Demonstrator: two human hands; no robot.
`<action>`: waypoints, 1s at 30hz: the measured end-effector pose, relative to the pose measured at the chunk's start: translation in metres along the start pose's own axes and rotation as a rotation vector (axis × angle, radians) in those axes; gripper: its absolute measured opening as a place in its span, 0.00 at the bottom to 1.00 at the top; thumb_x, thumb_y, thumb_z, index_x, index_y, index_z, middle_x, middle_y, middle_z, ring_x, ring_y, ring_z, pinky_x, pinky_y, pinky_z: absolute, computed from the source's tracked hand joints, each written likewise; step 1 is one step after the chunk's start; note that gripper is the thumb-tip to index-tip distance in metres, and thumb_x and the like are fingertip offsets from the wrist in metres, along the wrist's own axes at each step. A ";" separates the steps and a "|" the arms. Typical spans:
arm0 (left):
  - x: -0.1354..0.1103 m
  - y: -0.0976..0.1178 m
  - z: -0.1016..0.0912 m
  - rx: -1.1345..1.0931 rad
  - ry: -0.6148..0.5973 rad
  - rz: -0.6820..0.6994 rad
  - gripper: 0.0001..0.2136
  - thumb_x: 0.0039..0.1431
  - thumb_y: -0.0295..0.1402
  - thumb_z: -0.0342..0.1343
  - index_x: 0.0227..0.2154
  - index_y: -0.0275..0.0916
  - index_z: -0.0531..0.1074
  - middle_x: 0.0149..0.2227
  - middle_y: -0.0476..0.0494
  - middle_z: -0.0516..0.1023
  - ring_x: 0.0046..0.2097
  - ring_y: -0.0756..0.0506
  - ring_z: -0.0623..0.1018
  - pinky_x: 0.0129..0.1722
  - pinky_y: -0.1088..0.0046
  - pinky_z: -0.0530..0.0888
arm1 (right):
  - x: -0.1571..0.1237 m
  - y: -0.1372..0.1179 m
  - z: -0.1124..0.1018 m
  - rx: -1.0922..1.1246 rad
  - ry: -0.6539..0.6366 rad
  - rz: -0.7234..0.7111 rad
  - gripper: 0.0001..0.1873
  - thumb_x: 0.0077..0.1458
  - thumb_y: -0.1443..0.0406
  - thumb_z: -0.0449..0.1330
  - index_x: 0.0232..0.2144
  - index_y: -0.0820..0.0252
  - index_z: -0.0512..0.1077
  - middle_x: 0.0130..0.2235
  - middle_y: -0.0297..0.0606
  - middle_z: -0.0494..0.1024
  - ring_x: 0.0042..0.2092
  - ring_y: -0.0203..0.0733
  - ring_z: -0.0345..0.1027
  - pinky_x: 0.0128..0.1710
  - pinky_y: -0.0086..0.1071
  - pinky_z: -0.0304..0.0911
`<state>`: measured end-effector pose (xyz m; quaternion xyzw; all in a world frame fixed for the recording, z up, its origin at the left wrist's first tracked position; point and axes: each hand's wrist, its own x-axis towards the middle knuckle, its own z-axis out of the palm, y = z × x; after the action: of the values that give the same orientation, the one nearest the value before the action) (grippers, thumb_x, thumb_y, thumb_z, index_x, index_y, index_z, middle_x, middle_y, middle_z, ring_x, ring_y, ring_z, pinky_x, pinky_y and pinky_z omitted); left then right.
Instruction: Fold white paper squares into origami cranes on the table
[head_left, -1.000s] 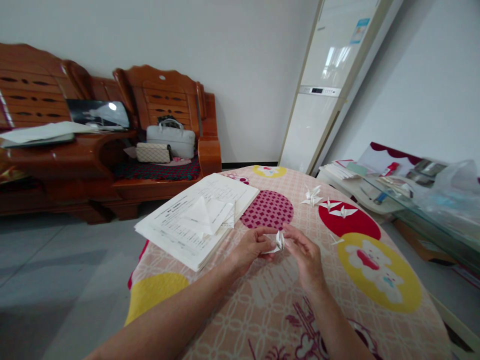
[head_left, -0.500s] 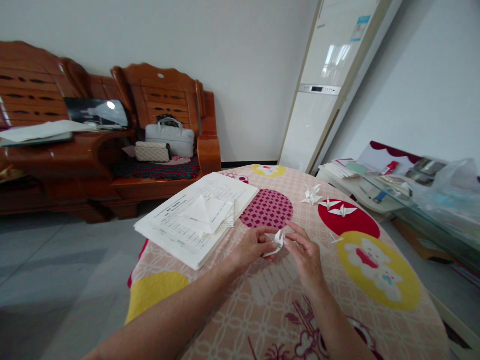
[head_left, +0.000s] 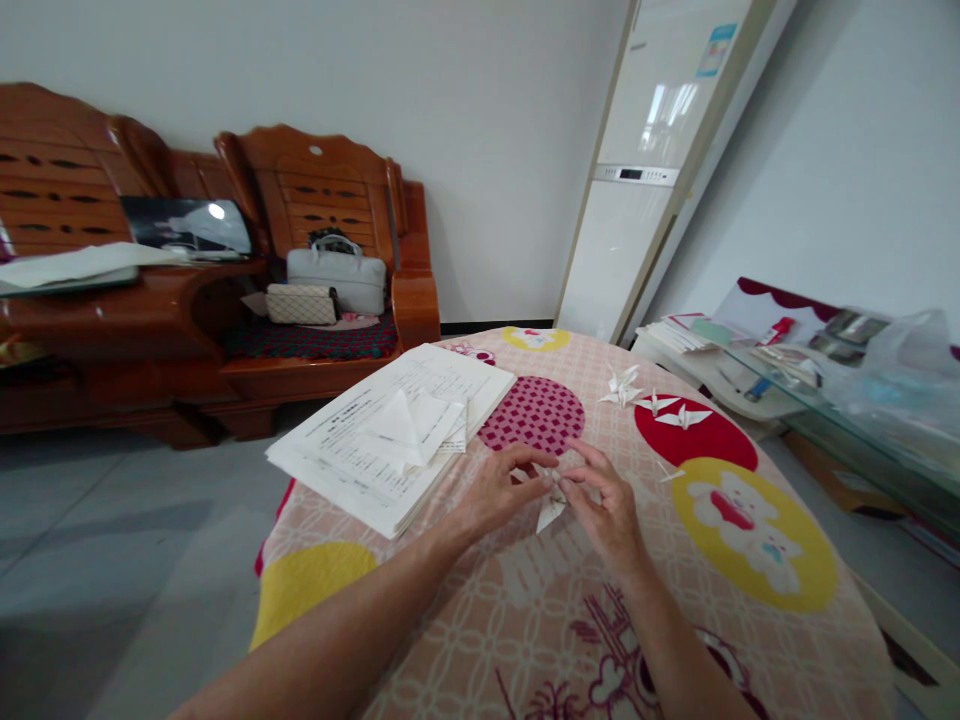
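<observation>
My left hand (head_left: 501, 490) and my right hand (head_left: 609, 503) meet over the patterned tablecloth (head_left: 735, 600), both pinching one small folded piece of white paper (head_left: 550, 512). Its point hangs down between my fingers toward the cloth. Three finished white paper cranes (head_left: 652, 398) lie farther off on the cloth, at the red circle. A tiny folded bit of white paper (head_left: 670, 474) lies to the right of my right hand.
A stack of printed sheets with folded paper on top (head_left: 390, 430) lies at the table's left. Wooden armchairs with bags (head_left: 330, 280) stand behind. A tall white air conditioner (head_left: 645, 180) stands in the corner. A cluttered glass shelf (head_left: 825, 390) runs along the right.
The folded paper has been turned and lowered between my fingers, its point now hanging down. Both hands stay together at the same spot.
</observation>
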<state>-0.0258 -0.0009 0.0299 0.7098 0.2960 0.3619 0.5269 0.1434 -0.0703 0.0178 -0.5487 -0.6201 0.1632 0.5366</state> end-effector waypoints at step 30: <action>-0.001 0.004 0.001 -0.418 -0.087 -0.237 0.09 0.48 0.35 0.62 0.23 0.33 0.74 0.35 0.42 0.76 0.36 0.48 0.74 0.40 0.72 0.71 | -0.002 -0.013 0.004 -0.106 -0.082 -0.105 0.08 0.57 0.63 0.58 0.32 0.55 0.78 0.54 0.44 0.72 0.55 0.50 0.65 0.55 0.44 0.60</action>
<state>-0.0253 -0.0035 0.0328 0.5606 0.2730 0.3203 0.7132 0.1336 -0.0746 0.0255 -0.5360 -0.6770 0.1241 0.4889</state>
